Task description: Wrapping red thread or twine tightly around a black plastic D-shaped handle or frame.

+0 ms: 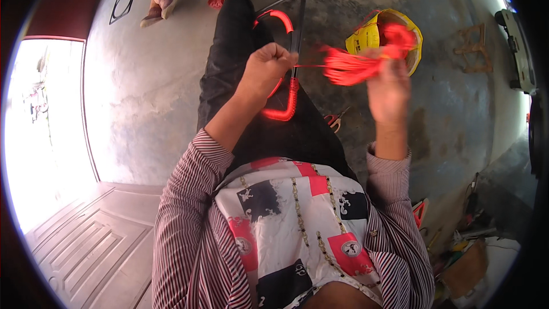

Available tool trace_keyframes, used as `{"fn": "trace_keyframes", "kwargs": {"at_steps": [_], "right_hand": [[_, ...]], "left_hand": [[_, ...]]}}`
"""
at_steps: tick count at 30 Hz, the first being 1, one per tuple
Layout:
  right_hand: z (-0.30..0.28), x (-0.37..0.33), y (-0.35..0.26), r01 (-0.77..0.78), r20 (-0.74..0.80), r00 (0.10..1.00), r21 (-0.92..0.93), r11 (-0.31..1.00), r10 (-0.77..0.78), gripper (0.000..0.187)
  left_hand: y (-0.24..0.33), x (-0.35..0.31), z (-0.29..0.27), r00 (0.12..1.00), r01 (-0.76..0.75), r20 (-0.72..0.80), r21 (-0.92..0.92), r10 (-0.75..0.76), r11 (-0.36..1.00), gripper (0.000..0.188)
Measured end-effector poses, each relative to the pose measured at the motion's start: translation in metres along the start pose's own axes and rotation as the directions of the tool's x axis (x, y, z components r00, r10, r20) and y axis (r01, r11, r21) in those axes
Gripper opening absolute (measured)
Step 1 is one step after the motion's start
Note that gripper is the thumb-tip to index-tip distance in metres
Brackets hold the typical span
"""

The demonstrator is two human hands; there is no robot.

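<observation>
Across my lap lies a black metal frame [299, 11] with an inner loop, parts of it wrapped in red cord [293, 94]. My left hand [267, 70] is closed in a pinch at the frame's right side, gripping the cord there. A taut red strand [311, 66] runs from it to a bundle of red cord [346, 68] on the right. Around that bundle my right hand [390, 88] is closed, held up off the lap and blurred by motion. Its fingers are partly covered by the cord.
Beyond my right hand stands a yellow container [363, 39] with red cord at its mouth. Scissors [336, 120] lie on the floor by my leg. A similar bare frame [122, 6] and another person's feet [160, 11] are at far left; a small wooden stool [477, 51] is at right.
</observation>
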State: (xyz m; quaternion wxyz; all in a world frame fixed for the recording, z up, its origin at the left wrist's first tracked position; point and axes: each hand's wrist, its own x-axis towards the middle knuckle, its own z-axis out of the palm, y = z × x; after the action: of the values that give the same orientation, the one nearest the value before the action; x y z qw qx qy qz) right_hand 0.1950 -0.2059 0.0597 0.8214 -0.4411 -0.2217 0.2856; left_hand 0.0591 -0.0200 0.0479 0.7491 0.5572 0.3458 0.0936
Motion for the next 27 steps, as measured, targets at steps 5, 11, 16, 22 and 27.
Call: {"fn": "trace_keyframes", "kwargs": {"at_steps": [5,11,16,22,27], "right_hand": [[-0.026,-0.018,-0.066,-0.085,0.179,0.984,0.384,0.92,0.016,0.025],[-0.048,-0.068,-0.097,-0.001,-0.053,0.999,-0.076,0.997,-0.003,0.027],[-0.108,-0.065,-0.05,-0.171,-0.381,0.911,0.003,0.985,0.159,0.036],[-0.016,-0.074,0.047,-0.576,-0.007,0.802,0.257,0.776,0.598,0.035],[0.011,-0.059,0.063,-0.61,0.151,0.79,0.088,0.788,0.594,0.031]], "left_hand": [[-0.049,0.022,-0.006,0.984,0.053,-0.176,0.076,-0.039,0.996,0.032],[-0.063,0.03,-0.022,0.977,0.212,0.017,-0.081,-0.211,0.974,0.041],[-0.048,0.005,-0.008,0.975,0.164,-0.118,-0.172,-0.186,0.971,0.041],[-0.014,-0.057,0.016,0.712,-0.693,0.437,0.562,0.55,0.451,0.026],[0.002,-0.054,0.0,0.96,-0.052,0.228,-0.421,0.161,0.905,0.019]]}}
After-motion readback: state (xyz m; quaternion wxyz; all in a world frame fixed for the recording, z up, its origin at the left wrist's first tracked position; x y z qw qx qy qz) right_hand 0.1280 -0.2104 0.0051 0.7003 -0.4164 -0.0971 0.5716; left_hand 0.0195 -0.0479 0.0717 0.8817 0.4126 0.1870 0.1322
